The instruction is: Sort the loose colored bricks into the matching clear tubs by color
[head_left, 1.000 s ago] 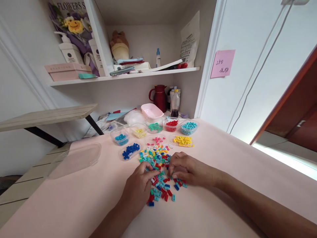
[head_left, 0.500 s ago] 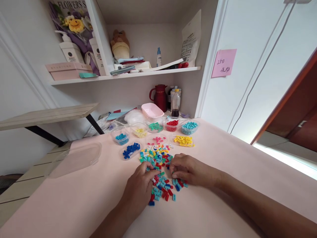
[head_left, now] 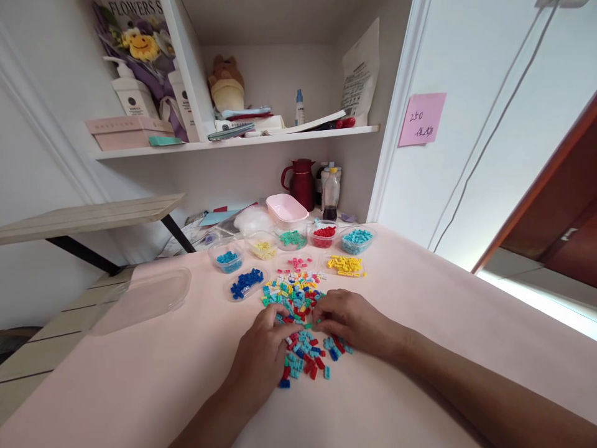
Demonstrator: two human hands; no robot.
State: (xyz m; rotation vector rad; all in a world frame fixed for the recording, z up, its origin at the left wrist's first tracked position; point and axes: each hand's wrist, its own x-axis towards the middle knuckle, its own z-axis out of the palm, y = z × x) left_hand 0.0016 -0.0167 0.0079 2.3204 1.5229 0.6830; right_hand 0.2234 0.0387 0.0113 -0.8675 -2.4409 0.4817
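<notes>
A heap of small toy bricks in mixed colours lies between my hands, with a nearer cluster of light blue, red and dark blue bricks below it. My left hand rests at the left edge of the heap, thumb and forefinger apart, holding nothing visible. Its thumb points at a loose green brick in the middle. From the right comes my right hand, fingers curled and thumb close to the forefinger. A bit of green shows at its fingertips, seemingly a small brick. Some bricks under both hands are hidden.
Behind the heap stand clear tubs of sorted bricks: dark blue, blue, pale yellow, green, red, light blue, yellow. A clear lid lies left; a pink basin stands behind.
My right hand has moved a little left, bringing its fingertips nearer the loose green brick and my left thumb. The left hand has hardly moved.
</notes>
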